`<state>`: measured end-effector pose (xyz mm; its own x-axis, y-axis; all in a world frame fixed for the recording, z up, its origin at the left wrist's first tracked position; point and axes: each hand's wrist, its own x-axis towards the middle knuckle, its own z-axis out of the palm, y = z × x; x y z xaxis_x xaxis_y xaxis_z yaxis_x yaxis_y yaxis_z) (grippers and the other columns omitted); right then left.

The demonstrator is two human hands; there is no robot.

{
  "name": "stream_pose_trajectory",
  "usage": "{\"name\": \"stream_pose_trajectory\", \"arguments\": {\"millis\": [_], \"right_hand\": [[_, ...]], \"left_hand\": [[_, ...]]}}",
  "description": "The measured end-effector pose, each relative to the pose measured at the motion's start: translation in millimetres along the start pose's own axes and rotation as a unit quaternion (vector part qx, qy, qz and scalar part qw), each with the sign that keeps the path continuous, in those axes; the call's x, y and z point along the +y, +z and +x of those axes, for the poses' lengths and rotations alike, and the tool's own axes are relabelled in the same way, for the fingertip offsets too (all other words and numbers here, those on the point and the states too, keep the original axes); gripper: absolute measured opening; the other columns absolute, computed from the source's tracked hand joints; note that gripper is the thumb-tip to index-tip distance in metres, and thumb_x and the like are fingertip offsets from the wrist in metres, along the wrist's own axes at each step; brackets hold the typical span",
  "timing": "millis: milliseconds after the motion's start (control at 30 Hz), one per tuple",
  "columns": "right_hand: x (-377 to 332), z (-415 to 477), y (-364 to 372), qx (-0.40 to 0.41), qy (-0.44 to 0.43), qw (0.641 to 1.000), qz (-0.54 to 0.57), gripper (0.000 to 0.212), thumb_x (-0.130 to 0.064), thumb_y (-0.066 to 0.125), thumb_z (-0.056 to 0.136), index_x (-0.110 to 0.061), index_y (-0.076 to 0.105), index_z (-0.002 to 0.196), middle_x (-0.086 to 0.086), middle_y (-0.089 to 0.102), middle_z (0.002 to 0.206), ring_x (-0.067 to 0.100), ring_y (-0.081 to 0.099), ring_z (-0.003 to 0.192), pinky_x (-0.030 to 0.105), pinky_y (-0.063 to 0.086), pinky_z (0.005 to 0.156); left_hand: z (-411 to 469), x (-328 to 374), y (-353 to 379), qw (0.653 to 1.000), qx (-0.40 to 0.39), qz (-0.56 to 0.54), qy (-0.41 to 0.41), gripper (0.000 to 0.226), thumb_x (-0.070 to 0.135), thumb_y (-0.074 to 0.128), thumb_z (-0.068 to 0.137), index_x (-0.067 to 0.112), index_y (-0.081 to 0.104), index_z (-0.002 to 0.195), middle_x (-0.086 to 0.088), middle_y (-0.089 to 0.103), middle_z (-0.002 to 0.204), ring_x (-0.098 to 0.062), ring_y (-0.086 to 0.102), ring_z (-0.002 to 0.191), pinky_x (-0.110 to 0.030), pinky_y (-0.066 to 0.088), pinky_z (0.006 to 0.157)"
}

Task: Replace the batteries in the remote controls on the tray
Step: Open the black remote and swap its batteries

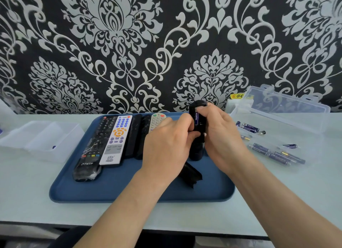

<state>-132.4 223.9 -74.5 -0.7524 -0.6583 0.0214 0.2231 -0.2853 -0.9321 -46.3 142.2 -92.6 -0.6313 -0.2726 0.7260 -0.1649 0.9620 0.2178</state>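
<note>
A black remote (197, 148) is held back side up over the blue tray (114, 190), gripped between my left hand (166, 148) and my right hand (222, 136). A purple battery (196, 118) sits in its open compartment, with fingers of both hands on it. The loose black battery cover (190, 173) lies on the tray under my left wrist. Further remotes lie side by side on the tray's left: a wrapped black remote (92, 149), a white remote (116, 138), two dark ones and a beige remote (157, 121).
Several purple batteries (273, 151) lie loose on the table right of the tray. An open clear plastic box (283, 111) stands at the back right. Another clear plastic container (38, 138) sits left of the tray. A patterned wall rises behind the table.
</note>
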Motion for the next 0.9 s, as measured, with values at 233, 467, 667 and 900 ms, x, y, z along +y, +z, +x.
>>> {"name": "stream_pose_trajectory", "arguments": {"millis": [233, 467, 667, 900], "right_hand": [[-8, 1, -4, -0.026, 0.022, 0.999, 0.006, 0.031, -0.012, 0.044, 0.086, -0.016, 0.051, 0.057, -0.002, 0.056, 0.057, 0.009, 0.053, 0.056, 0.030, 0.039, 0.061], [-1, 1, 0, -0.065, 0.000, 0.997, -0.029, 0.024, -0.023, 0.053, 0.071, 0.000, 0.055, 0.078, 0.011, 0.049, 0.081, 0.021, 0.049, 0.079, 0.038, 0.039, 0.072], [12, 7, -8, -0.115, 0.079, 0.990, -0.004, 0.018, -0.010, 0.049, 0.094, -0.012, 0.067, 0.093, 0.005, 0.066, 0.085, 0.016, 0.061, 0.078, 0.031, 0.046, 0.072], [18, 9, -5, -0.096, 0.023, 0.992, -0.082, 0.027, -0.006, 0.041, 0.104, -0.004, 0.061, 0.121, 0.014, 0.072, 0.102, 0.026, 0.068, 0.092, 0.037, 0.058, 0.087]], "left_hand": [[1, 8, -4, 1.000, -0.006, -0.009, -0.011, 0.046, 0.028, 0.075, 0.078, 0.023, 0.044, 0.111, 0.006, 0.059, 0.092, -0.019, 0.059, 0.084, -0.039, 0.050, 0.050], [6, 3, 3, 0.995, 0.069, -0.069, 0.010, 0.042, 0.026, 0.066, 0.089, 0.025, 0.055, 0.130, 0.001, 0.056, 0.090, -0.018, 0.057, 0.070, -0.037, 0.051, 0.053], [5, -13, 16, 0.987, 0.108, -0.112, -0.046, 0.027, 0.007, 0.070, 0.081, 0.013, 0.070, 0.108, 0.008, 0.064, 0.086, -0.003, 0.057, 0.075, -0.019, 0.049, 0.071], [23, -16, 3, 0.630, 0.024, -0.638, -0.442, 0.022, 0.005, 0.045, 0.098, 0.012, 0.063, 0.108, 0.000, 0.058, 0.068, -0.006, 0.038, 0.047, -0.015, 0.025, 0.039]]}}
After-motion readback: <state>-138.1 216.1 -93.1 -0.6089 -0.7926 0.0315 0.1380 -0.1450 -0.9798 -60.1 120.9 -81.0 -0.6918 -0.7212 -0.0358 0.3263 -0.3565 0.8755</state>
